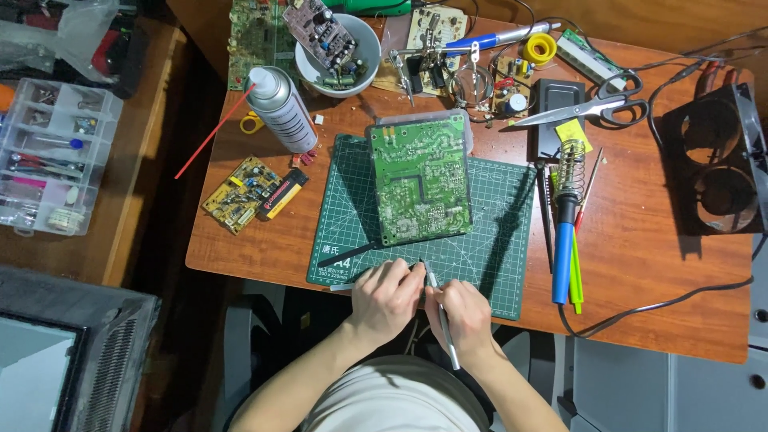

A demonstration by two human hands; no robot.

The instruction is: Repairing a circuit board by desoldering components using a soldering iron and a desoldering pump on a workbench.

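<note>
My right hand (468,316) pinches thin tweezers (442,320), left hand (388,298) pinching at their tip over the green mat (496,240); best kept low, steady, near the circuit board (420,180).

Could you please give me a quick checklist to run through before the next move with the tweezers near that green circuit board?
1. Tweezers held in right hand: ok.
2. Left hand meets the tweezer tips: ok; whether it holds anything, cannot tell.
3. Green circuit board lies flat on the cutting mat, solder side up: ok.
4. Soldering iron lies beside the mat, apart from both hands: ok.
5. Scissors lie open on the table: not ok.
</note>
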